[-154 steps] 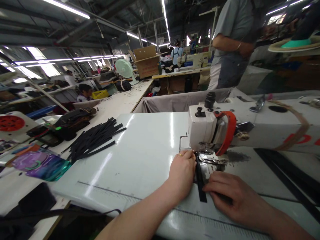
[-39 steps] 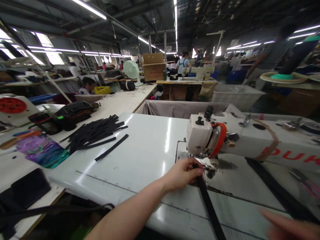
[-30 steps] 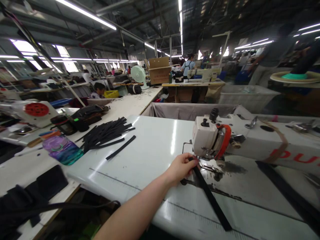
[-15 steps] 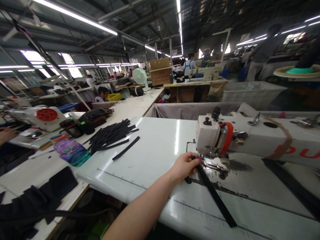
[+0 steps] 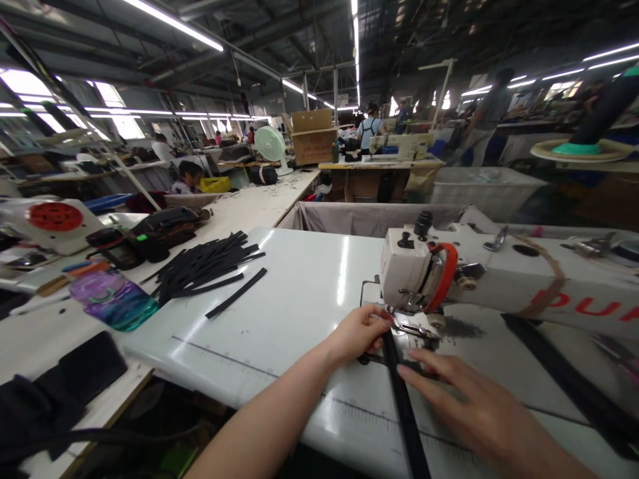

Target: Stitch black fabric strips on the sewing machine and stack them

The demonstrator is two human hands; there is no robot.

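Observation:
My left hand point(image 5: 360, 332) pinches the upper end of a black fabric strip point(image 5: 403, 416) right at the needle area of a white sewing machine point(image 5: 407, 266). From there the strip runs down over the table's front edge. My right hand point(image 5: 462, 392), slightly blurred, is beside the strip with its fingers stretched out; its fingertips come close to the strip's right edge, and I cannot tell whether they touch it. Another black strip point(image 5: 564, 379) lies under the machine arm on the right.
A pile of black strips point(image 5: 204, 266) and one loose strip point(image 5: 237, 293) lie on the table's left part. A purple-teal pouch point(image 5: 112, 296), black fabric point(image 5: 64, 379) and a second sewing machine point(image 5: 50, 223) are farther left. A cloth-lined bin point(image 5: 344, 216) stands behind the table.
My right hand has come into view from the lower right, beside the strip. The strip's lower part has swung left and hangs more steeply. My left hand keeps its pinch near the needle.

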